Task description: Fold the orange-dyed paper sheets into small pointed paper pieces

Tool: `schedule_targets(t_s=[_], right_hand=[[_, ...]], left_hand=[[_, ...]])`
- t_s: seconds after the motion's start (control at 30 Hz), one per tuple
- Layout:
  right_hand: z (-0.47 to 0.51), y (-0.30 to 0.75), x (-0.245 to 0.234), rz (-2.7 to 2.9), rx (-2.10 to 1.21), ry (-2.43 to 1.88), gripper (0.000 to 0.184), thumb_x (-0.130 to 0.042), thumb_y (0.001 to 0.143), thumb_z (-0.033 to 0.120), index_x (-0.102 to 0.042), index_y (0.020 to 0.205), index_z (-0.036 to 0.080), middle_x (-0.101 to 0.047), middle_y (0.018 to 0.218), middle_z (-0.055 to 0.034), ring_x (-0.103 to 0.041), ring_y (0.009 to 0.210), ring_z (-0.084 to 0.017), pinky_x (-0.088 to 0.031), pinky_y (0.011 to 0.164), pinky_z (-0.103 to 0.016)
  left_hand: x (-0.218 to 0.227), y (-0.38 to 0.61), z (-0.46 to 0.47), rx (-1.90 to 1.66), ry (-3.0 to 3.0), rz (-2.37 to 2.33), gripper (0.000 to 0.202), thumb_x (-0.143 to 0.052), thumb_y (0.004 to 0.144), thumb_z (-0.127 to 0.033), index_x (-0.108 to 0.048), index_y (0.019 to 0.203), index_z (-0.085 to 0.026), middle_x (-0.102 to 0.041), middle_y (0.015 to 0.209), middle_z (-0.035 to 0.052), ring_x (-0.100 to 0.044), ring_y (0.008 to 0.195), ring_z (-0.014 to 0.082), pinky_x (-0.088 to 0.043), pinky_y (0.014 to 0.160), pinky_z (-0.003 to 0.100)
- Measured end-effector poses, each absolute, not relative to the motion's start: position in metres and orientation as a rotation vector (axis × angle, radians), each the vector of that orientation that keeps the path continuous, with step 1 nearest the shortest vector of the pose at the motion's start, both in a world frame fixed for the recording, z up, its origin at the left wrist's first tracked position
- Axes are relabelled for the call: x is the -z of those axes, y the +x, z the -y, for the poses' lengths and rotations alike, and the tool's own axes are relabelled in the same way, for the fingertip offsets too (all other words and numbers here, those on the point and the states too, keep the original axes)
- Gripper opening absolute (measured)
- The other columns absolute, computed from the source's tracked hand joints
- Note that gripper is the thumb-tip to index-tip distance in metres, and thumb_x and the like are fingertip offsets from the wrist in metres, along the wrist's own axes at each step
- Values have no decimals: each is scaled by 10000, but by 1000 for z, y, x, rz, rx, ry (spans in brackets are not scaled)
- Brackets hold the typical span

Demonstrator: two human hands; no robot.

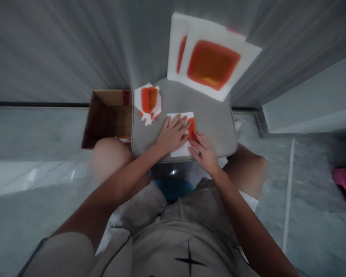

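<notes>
The left hand (173, 134) is pressing flat and spread on a white sheet with an orange patch (178, 117), mid-frame on a grey seat (210, 115). The right hand (204, 152) is curling narrowly at the sheet's orange edge, its grip indeterminable. A stack of similar sheets (147, 104) is lying upper left of them.

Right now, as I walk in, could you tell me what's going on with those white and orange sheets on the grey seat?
A person is handling a white sheet with an orange patch on a grey padded seat. Their left hand lies flat on the sheet, and their right hand rests at its orange edge. A small stack of white and orange pieces sits nearby, a larger white sheet with an orange square lies beyond, and an open cardboard box stands left of the seat.
</notes>
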State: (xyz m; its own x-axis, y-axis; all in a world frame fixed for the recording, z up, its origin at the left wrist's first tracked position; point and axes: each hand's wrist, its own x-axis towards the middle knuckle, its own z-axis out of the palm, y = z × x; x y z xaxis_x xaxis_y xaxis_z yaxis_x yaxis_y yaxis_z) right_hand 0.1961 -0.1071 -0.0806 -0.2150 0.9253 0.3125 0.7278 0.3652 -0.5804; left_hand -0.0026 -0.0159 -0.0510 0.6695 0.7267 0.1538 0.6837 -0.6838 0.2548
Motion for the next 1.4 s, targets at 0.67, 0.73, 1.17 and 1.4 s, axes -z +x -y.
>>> schedule_targets(t_s=[0.67, 0.73, 1.17, 1.4], right_hand=[[110, 183, 84, 2285, -122, -1596, 568, -330, 1120, 351, -396, 1602, 58, -382, 1674, -182, -296, 1597, -290, -242, 1317, -548], [110, 183, 83, 2299, -120, -1592, 566, -327, 1121, 352, -404, 1598, 57, -387, 1671, -182, -299, 1596, -293, -244, 1314, -546], [109, 182, 82, 2295, -158, -1599, 538, -332, 1110, 320, -496, 1540, 43, -487, 1609, -196, -353, 1567, -318, -258, 1301, -558], [111, 181, 77, 2294, -196, -1639, 553, -333, 1109, 325, -421, 1595, 76, -403, 1671, -148, -293, 1597, -279, -224, 1318, -522]], left_hand=[[45, 5, 17, -225, 2738, -1290, 643, -323, 1054, -365, -386, 1605, -39, -323, 1695, 201, -243, 1607, 360, -135, 1315, 626], [39, 9, 15, -270, 2770, -1260, 643, -344, 1044, -339, -385, 1602, -23, -324, 1696, 203, -226, 1613, 353, -134, 1326, 597], [44, 28, -12, -68, 2785, -993, 656, -153, 1104, -422, -366, 1627, -88, -309, 1719, 120, -249, 1614, 241, -173, 1333, 449], [44, 34, -25, -52, 2787, -1139, 651, -178, 1097, -399, -303, 1646, -72, -288, 1728, 132, -220, 1623, 239, -128, 1341, 449]])
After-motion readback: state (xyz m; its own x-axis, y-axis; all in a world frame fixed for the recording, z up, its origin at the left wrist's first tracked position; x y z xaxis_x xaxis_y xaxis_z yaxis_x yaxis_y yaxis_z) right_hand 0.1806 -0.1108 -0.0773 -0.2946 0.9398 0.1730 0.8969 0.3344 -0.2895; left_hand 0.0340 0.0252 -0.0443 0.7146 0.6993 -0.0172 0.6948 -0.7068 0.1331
